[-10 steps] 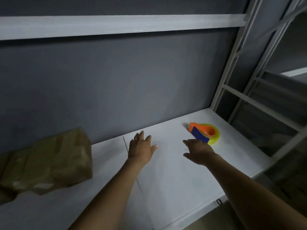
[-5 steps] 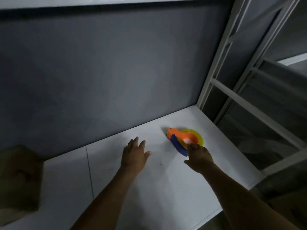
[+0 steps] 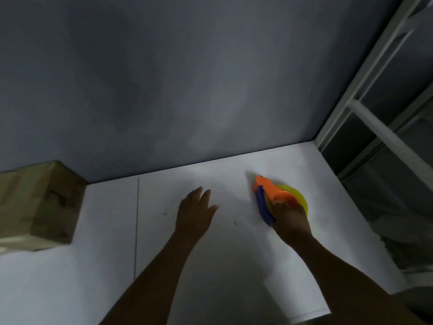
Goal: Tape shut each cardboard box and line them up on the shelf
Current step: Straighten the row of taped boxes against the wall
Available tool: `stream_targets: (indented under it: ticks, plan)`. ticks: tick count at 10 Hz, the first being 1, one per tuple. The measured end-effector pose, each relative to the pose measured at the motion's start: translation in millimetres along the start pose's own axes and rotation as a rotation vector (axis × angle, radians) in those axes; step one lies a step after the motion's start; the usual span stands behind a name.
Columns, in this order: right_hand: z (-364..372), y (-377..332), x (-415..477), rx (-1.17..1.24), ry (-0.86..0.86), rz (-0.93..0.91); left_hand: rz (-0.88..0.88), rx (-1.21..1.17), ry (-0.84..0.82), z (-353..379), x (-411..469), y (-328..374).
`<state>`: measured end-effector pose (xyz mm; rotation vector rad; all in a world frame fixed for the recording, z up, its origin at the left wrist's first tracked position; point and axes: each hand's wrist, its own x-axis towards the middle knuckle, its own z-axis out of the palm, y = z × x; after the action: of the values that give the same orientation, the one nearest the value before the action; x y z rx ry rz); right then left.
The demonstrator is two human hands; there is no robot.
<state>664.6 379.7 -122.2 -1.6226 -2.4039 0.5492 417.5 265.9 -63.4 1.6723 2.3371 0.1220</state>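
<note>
An orange and blue tape dispenser (image 3: 266,191) with a yellow roll lies on the white shelf (image 3: 234,266) toward the right. My right hand (image 3: 290,219) rests on its near end, fingers curled over the orange body and the roll. My left hand (image 3: 195,213) hovers flat and open over the shelf to the dispenser's left, holding nothing. A brown cardboard box (image 3: 39,205) wrapped in tape stands at the far left against the grey back wall, partly cut off by the frame edge.
White metal uprights and crossbars (image 3: 365,97) of the rack close the right side. The grey back wall (image 3: 187,78) rises behind the shelf. A thin seam (image 3: 137,226) runs across the shelf board between box and hands.
My right hand has moved forward from short of the dispenser onto it and closed over its near end. The left hand stayed flat. The view shifted, bringing the box back in at the left.
</note>
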Motion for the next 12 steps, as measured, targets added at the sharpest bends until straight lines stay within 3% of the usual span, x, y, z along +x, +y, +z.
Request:
stream_targets:
  ticks: [1,3,5,6,8,12]
  plan:
    - [-18,-41,-15,0.041,0.052,-0.094,-0.035,0.046,0.041,-14,-11,-18]
    - [-30,-125,-13,0.084,0.016,-0.054,-0.152,0.121,0.122,-43,-40,-72]
    - [-13,-234,-25,0.058,0.09,-0.229,-0.174,0.148,0.242,-74,-74,-161]
    - [13,-287,-30,0.201,0.096,-0.15,-0.178,0.174,0.239,-88,-88,-223]
    - [54,-389,-51,0.052,0.066,-0.242,-0.133,0.293,0.178,-97,-106,-355]
    - [139,-491,-32,0.046,0.005,-0.181,-0.149,0.108,0.145,-108,-117,-447]
